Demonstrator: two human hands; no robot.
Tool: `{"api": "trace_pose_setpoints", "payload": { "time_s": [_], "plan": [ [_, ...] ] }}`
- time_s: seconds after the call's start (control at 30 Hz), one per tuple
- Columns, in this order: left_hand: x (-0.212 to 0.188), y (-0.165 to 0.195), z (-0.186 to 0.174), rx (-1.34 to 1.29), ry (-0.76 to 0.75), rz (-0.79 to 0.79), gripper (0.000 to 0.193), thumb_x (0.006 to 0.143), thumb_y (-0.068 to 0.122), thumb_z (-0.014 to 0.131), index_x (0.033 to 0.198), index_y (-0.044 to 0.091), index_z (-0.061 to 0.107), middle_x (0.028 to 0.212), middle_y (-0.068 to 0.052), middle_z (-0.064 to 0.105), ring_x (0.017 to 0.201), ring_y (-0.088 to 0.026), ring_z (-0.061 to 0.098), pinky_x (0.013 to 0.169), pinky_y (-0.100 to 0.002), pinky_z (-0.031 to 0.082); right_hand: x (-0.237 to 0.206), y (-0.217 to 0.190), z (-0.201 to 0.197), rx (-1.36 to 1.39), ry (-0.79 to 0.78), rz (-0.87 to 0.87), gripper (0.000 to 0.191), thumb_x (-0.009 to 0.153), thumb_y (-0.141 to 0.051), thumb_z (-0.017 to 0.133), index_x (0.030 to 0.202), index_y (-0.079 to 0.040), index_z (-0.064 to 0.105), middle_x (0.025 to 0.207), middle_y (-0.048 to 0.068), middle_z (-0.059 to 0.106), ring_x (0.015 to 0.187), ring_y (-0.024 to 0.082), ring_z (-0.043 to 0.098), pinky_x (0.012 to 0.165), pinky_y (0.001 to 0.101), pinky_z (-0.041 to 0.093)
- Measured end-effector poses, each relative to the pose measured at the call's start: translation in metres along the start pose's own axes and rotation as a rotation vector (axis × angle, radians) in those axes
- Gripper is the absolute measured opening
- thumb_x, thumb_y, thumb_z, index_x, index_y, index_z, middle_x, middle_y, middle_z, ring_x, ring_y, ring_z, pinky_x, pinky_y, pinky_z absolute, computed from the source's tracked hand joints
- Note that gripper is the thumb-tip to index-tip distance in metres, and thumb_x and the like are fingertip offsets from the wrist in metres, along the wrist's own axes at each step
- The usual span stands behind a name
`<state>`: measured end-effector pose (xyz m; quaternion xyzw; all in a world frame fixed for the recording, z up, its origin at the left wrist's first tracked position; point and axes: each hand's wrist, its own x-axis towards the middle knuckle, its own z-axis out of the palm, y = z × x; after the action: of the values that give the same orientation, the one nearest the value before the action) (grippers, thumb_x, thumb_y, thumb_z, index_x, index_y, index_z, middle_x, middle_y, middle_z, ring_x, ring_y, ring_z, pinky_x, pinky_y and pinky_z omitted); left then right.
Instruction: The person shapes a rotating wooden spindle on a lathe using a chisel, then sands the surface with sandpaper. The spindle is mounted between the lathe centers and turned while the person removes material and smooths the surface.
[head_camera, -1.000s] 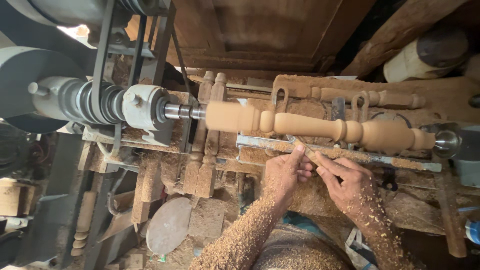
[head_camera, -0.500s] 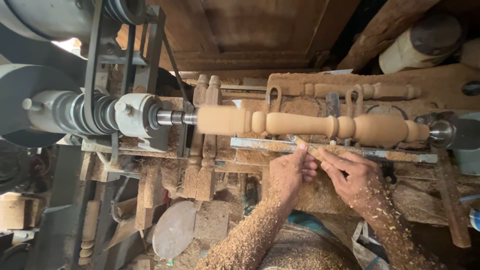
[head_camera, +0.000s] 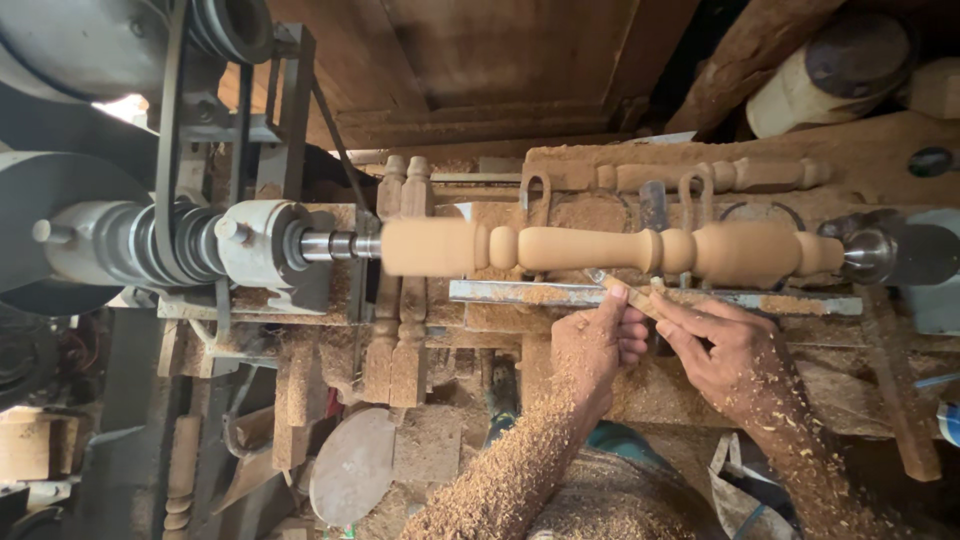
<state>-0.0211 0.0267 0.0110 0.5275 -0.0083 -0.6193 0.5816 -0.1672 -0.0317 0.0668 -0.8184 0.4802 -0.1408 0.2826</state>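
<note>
A turned wooden spindle (head_camera: 610, 248) is mounted across a wood lathe, between the headstock shaft (head_camera: 335, 245) and the tailstock centre (head_camera: 868, 254). A metal tool rest (head_camera: 520, 293) runs just below it. My left hand (head_camera: 592, 345) pinches the front of a wooden-handled chisel (head_camera: 628, 296) that lies on the rest, its tip under the spindle's thin middle. My right hand (head_camera: 728, 352) grips the same chisel further back. Both forearms are covered in sawdust.
A belt and stepped pulley (head_camera: 165, 240) drive the headstock at the left. A finished turned spindle (head_camera: 720, 176) lies on the bench behind the lathe. Two other turned pieces (head_camera: 398, 320) stand below the bed. A round disc (head_camera: 350, 465) and scrap wood lie underneath.
The view has shifted slightly to the right and closer. Both hands stay on the chisel at the rest, near the spindle's middle.
</note>
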Motion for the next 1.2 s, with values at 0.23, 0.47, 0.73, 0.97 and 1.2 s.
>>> {"api": "trace_pose_setpoints", "payload": {
  "time_s": [0.23,0.47,0.73,0.97,1.2],
  "plan": [
    [0.003,-0.008,0.007,-0.032,-0.042,-0.008,0.038,0.1,0.04,0.069,0.084,0.005,0.072,0.068,-0.003,0.069,0.056,-0.011,0.061,0.052,-0.024,0.048,-0.002,0.012,-0.002,-0.05,-0.008,0.102,0.037,0.088,-0.027,0.073,0.125,-0.028,0.074,0.098,0.003,0.078,0.067,0.019,0.07,0.062,0.0325,0.059],
    [0.009,-0.018,0.014,0.0,-0.03,-0.038,0.038,0.1,0.04,0.067,0.084,0.006,0.071,0.069,-0.002,0.07,0.057,-0.011,0.063,0.054,-0.024,0.049,-0.006,0.016,-0.009,-0.051,0.071,0.0,0.035,0.089,-0.028,0.072,0.124,-0.027,0.075,0.09,0.005,0.075,0.067,0.019,0.068,0.061,0.0339,0.057],
    [-0.001,-0.007,0.026,0.035,-0.05,-0.028,0.041,0.1,0.04,0.07,0.086,0.002,0.072,0.071,-0.006,0.069,0.058,-0.013,0.063,0.054,-0.026,0.049,-0.009,0.027,-0.01,-0.022,0.076,0.06,0.038,0.088,-0.025,0.071,0.126,-0.024,0.075,0.085,0.005,0.073,0.062,0.016,0.065,0.052,0.033,0.053],
    [-0.034,-0.023,-0.01,0.479,-0.138,0.115,0.033,0.095,0.035,0.07,0.097,0.003,0.078,0.073,-0.001,0.064,0.064,-0.009,0.055,0.055,-0.025,0.042,-0.069,-0.002,0.023,0.083,0.18,0.077,0.027,0.089,-0.01,0.072,0.114,-0.015,0.078,0.08,0.007,0.069,0.068,0.018,0.065,0.058,0.0359,0.053],
    [-0.052,-0.027,-0.089,0.373,0.103,0.217,0.031,0.097,0.029,0.064,0.091,0.0,0.075,0.071,-0.003,0.069,0.064,-0.011,0.059,0.059,-0.026,0.046,-0.079,0.013,0.049,0.276,-0.053,0.293,0.04,0.095,-0.029,0.066,0.131,-0.011,0.066,0.109,0.013,0.075,0.086,0.023,0.077,0.067,0.0318,0.061]
  ]
}}
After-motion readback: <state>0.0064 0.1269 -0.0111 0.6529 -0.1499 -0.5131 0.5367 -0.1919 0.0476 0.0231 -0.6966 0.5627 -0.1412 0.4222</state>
